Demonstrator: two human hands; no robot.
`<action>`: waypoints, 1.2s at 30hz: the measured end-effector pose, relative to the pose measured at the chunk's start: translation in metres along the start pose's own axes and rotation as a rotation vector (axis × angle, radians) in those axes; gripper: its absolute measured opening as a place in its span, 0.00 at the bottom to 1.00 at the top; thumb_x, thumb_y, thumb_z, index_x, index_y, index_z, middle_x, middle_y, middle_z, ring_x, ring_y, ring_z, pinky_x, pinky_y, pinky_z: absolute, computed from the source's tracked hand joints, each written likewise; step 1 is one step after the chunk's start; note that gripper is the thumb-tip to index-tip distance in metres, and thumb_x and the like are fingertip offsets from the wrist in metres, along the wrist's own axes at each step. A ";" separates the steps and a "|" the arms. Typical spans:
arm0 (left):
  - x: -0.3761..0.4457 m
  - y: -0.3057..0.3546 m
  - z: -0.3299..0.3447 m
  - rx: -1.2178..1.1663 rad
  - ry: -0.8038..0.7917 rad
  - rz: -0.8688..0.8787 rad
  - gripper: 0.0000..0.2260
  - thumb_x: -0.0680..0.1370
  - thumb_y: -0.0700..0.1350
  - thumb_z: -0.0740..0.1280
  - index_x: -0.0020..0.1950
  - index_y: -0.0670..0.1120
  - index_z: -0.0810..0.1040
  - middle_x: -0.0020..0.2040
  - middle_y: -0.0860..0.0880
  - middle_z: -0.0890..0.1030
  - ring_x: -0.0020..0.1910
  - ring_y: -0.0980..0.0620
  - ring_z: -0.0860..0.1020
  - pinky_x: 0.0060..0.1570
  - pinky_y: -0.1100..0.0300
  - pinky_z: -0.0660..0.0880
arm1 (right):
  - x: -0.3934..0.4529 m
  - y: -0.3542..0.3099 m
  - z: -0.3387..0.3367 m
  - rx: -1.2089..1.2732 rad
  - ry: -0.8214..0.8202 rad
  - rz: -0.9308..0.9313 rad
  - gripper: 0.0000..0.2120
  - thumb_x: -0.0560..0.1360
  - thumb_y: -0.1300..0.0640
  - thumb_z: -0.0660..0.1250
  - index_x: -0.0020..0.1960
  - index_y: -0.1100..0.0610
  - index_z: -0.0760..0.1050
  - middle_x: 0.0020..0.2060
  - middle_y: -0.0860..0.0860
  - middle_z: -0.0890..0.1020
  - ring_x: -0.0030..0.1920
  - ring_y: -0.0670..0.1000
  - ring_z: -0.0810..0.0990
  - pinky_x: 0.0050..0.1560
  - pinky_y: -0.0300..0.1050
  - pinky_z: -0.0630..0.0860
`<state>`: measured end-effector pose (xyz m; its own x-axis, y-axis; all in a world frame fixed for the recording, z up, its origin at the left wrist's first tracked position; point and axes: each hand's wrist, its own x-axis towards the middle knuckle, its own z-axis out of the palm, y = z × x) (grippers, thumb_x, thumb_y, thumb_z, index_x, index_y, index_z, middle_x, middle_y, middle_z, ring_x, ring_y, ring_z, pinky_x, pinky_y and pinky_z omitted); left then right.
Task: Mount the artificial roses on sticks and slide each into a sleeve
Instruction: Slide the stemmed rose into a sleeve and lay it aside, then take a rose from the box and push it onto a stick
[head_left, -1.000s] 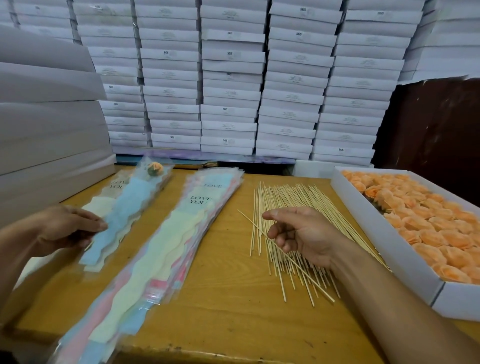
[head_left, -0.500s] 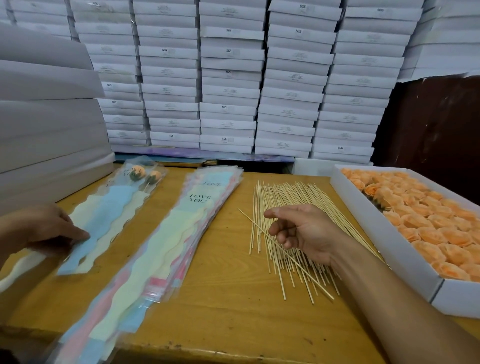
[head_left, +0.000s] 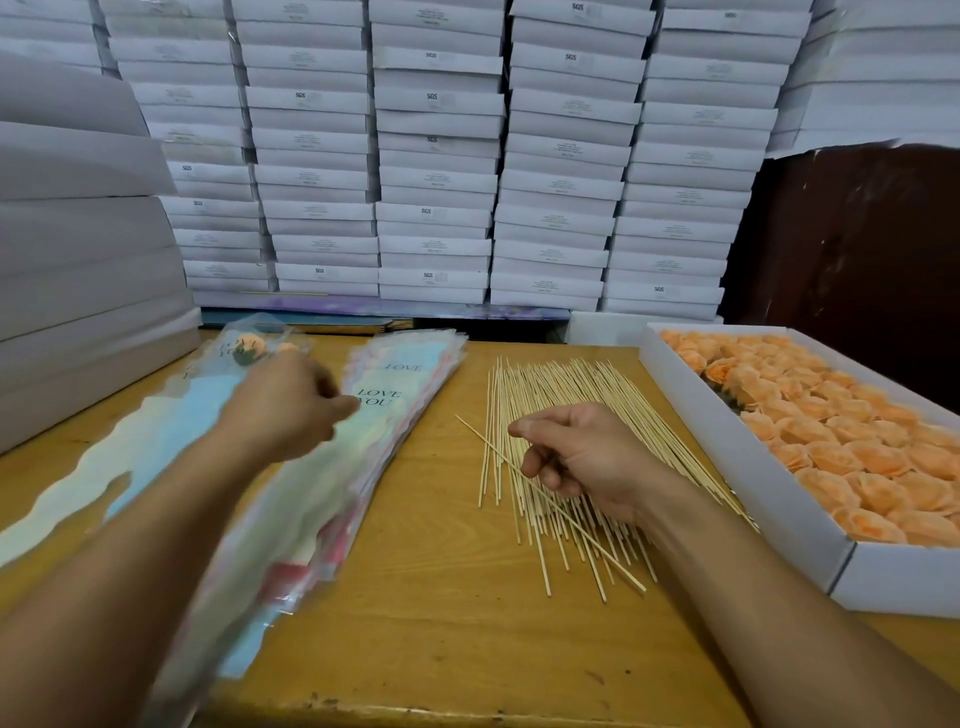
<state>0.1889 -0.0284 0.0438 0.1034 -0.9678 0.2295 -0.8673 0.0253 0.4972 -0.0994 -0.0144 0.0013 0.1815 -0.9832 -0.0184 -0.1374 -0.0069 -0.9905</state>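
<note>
Table (head_left: 447, 649) is carrying, large to small: rose box (head_left: 737, 467) far right, sleeve stack (head_left: 332, 467) left of centre, finished sleeves (head_left: 156, 431) far left, sticks (head_left: 550, 415) in the middle. Sticks are running near-to-far, one stick (head_left: 488, 447) lying skewed across them. Right hand (head_left: 582, 457) is sitting on the sticks, fingers curling at that skewed one; can't tell if it's actually pinching it. Left hand (head_left: 285, 405) is hovering blurred over the sleeve stack's far end, fingers curling, holding nothing visible. Roses (head_left: 831, 415) are lying just right of the right hand, so that hand is nearer.
</note>
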 end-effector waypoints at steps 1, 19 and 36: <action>-0.004 0.019 0.011 -0.078 -0.034 0.026 0.13 0.77 0.48 0.72 0.36 0.44 0.81 0.28 0.51 0.82 0.29 0.53 0.78 0.31 0.60 0.72 | 0.000 0.000 0.000 -0.012 0.002 -0.003 0.08 0.80 0.58 0.68 0.56 0.60 0.81 0.32 0.55 0.83 0.25 0.46 0.74 0.22 0.37 0.66; 0.006 0.106 0.138 -0.303 0.124 -0.009 0.13 0.77 0.48 0.68 0.34 0.48 0.74 0.32 0.51 0.76 0.34 0.49 0.76 0.32 0.59 0.68 | 0.010 0.010 -0.004 -0.439 0.252 -0.092 0.03 0.79 0.54 0.68 0.46 0.50 0.79 0.27 0.49 0.83 0.24 0.40 0.77 0.34 0.43 0.73; 0.004 0.102 0.139 -0.224 0.121 0.072 0.08 0.79 0.48 0.67 0.42 0.47 0.78 0.37 0.50 0.79 0.38 0.49 0.78 0.35 0.56 0.73 | 0.026 -0.053 -0.113 -1.205 0.610 0.147 0.11 0.75 0.62 0.65 0.54 0.54 0.82 0.51 0.53 0.83 0.48 0.57 0.81 0.45 0.48 0.78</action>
<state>0.0334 -0.0642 -0.0210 0.1151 -0.9247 0.3628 -0.7465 0.1604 0.6458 -0.1974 -0.0607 0.0691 -0.3216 -0.9101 0.2614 -0.9340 0.2594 -0.2458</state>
